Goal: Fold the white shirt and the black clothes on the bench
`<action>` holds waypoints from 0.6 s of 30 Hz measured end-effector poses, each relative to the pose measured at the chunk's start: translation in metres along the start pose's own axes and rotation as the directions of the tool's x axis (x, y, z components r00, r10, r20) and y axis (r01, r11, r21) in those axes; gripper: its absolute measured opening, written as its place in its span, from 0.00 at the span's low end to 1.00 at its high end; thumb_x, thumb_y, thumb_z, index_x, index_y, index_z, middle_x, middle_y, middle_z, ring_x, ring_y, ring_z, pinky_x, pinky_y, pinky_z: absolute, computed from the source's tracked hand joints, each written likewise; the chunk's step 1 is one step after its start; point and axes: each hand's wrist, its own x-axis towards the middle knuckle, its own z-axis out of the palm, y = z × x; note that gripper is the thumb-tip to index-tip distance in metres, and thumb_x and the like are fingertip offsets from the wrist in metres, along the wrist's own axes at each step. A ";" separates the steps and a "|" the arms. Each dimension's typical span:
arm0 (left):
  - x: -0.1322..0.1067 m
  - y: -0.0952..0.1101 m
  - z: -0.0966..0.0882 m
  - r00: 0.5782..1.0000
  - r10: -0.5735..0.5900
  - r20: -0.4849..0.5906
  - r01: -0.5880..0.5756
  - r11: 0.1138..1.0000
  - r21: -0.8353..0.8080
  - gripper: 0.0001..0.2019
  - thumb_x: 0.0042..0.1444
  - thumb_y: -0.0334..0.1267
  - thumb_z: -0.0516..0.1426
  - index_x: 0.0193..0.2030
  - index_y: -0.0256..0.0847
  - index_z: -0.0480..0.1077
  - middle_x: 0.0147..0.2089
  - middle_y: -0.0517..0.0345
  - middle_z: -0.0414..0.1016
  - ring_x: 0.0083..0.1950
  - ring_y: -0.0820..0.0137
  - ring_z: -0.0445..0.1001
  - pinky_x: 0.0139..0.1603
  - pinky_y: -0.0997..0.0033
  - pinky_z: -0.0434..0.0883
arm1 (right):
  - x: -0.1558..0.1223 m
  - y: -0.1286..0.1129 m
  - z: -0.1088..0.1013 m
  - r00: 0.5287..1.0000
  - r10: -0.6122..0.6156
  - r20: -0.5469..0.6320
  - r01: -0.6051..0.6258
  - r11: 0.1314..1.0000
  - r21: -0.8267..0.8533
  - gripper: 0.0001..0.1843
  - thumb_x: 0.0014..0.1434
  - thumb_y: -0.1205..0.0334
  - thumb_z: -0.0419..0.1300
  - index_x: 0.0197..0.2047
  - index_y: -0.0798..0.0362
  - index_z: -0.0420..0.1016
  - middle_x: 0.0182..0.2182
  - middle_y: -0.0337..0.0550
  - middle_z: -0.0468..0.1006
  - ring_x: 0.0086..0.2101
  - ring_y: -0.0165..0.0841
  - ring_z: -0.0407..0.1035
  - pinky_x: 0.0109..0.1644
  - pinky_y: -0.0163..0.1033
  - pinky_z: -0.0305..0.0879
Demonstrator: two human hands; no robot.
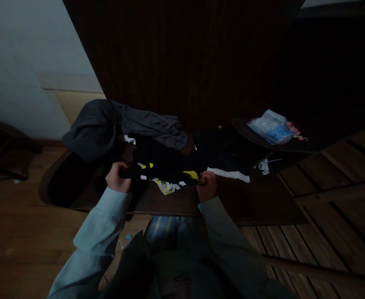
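Note:
A black garment [166, 160] with yellow and white print is stretched between my two hands over the dark wooden bench top [170, 203]. My left hand [118, 177] is closed on its left edge. At the right edge, the fingers of my right hand [206, 186] are wrapped round the cloth. Part of the print hangs down in a point between the hands. The room is dim, so the garment's exact kind and folds are hard to make out. Close to my right hand lies a white strip of cloth [229, 173].
Grey clothing [96, 128] is heaped at the back left. A plastic packet [271, 126] rests on a small shelf [241, 124] at the right, with a crumpled scrap [264, 167] below it. Wooden slats [319, 182] are at the far right; a dark stool [8, 149] stands left.

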 end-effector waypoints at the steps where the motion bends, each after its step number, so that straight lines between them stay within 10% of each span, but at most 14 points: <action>1: -0.002 0.001 -0.003 1.000 0.001 -0.002 -0.001 1.000 -0.019 0.04 0.40 0.33 0.52 0.25 0.41 0.58 0.23 0.64 0.63 0.24 0.75 0.63 0.27 0.77 0.62 | -0.001 -0.001 0.001 0.999 0.026 0.030 -0.026 0.999 -0.023 0.09 0.36 0.69 0.52 0.22 0.50 0.53 0.28 0.39 0.65 0.32 0.33 0.62 0.37 0.41 0.60; 4: -0.010 0.006 -0.008 0.938 0.106 0.329 -0.077 0.992 -0.100 0.03 0.39 0.33 0.51 0.24 0.41 0.58 0.23 0.63 0.65 0.24 0.75 0.65 0.27 0.76 0.62 | -0.001 -0.003 -0.001 0.967 0.218 0.134 -0.206 0.974 -0.099 0.08 0.35 0.68 0.52 0.21 0.50 0.55 0.25 0.38 0.65 0.30 0.33 0.62 0.35 0.40 0.60; 7: -0.022 0.012 -0.008 0.541 0.280 0.793 -0.116 0.959 -0.259 0.07 0.40 0.39 0.56 0.26 0.41 0.61 0.25 0.62 0.68 0.26 0.74 0.67 0.27 0.77 0.63 | 0.000 -0.007 -0.004 0.856 0.438 0.274 -0.414 0.899 -0.143 0.09 0.35 0.66 0.53 0.27 0.50 0.63 0.22 0.36 0.66 0.26 0.33 0.63 0.31 0.38 0.60; 9: -0.027 0.015 -0.005 0.287 0.372 0.883 -0.070 0.927 -0.369 0.12 0.41 0.44 0.57 0.29 0.40 0.63 0.27 0.61 0.69 0.27 0.73 0.68 0.28 0.77 0.64 | 0.001 -0.009 -0.005 0.799 0.483 0.357 -0.470 0.873 -0.128 0.18 0.37 0.65 0.53 0.36 0.49 0.67 0.24 0.36 0.70 0.27 0.34 0.65 0.32 0.38 0.61; 10: -0.027 0.016 -0.002 0.227 0.401 0.887 -0.036 0.914 -0.404 0.12 0.44 0.46 0.56 0.31 0.39 0.64 0.28 0.60 0.70 0.28 0.73 0.69 0.29 0.77 0.65 | 0.000 -0.010 -0.004 0.787 0.473 0.396 -0.475 0.874 -0.100 0.22 0.38 0.65 0.53 0.41 0.48 0.67 0.26 0.37 0.72 0.29 0.35 0.67 0.34 0.39 0.62; 12: -0.023 0.017 0.005 0.262 0.407 0.875 0.010 0.905 -0.425 0.12 0.50 0.46 0.52 0.33 0.39 0.65 0.30 0.58 0.71 0.30 0.73 0.70 0.33 0.77 0.66 | -0.001 -0.011 -0.003 0.775 0.428 0.465 -0.478 0.878 -0.011 0.24 0.40 0.66 0.51 0.44 0.45 0.67 0.33 0.37 0.75 0.35 0.36 0.68 0.40 0.40 0.62; 16: -0.005 0.014 0.028 0.628 0.283 0.725 -0.053 0.945 -0.324 0.12 0.53 0.44 0.49 0.38 0.38 0.65 0.36 0.53 0.71 0.40 0.69 0.70 0.43 0.69 0.67 | -0.002 -0.013 -0.003 0.759 0.384 0.525 -0.518 0.845 0.132 0.17 0.44 0.63 0.50 0.39 0.46 0.69 0.35 0.37 0.76 0.39 0.36 0.69 0.43 0.41 0.63; 18: 0.002 0.010 0.043 0.745 0.233 0.625 -0.107 0.967 -0.233 0.14 0.51 0.43 0.51 0.42 0.37 0.65 0.44 0.48 0.69 0.47 0.64 0.67 0.50 0.63 0.64 | -0.003 -0.016 -0.007 0.773 0.371 0.515 -0.509 0.847 0.154 0.15 0.44 0.61 0.51 0.38 0.47 0.68 0.33 0.37 0.75 0.36 0.36 0.69 0.41 0.40 0.64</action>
